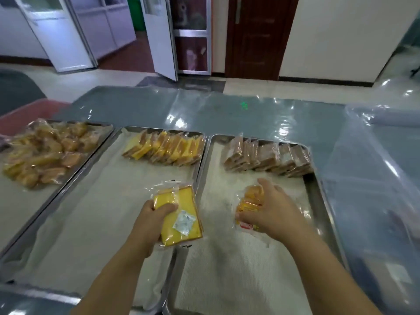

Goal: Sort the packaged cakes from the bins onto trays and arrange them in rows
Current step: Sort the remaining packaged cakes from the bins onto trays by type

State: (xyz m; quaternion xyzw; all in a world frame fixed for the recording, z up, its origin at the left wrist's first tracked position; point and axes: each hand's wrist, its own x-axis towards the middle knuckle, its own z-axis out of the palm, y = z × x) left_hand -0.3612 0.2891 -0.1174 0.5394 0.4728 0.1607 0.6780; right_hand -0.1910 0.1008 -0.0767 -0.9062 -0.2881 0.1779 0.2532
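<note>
My left hand grips a flat yellow packaged cake above the seam between the middle tray and the right tray. My right hand holds an orange packaged cake over the right tray's cloth lining. A leaning row of yellow cakes stands at the back of the middle tray. At the back of the right tray stands a row of brown cakes.
The left tray carries a loose heap of orange-brown packaged cakes. Clear plastic sheeting covers the table beyond the trays. A plastic-lined bin is at the right. Doors and a tiled floor lie behind.
</note>
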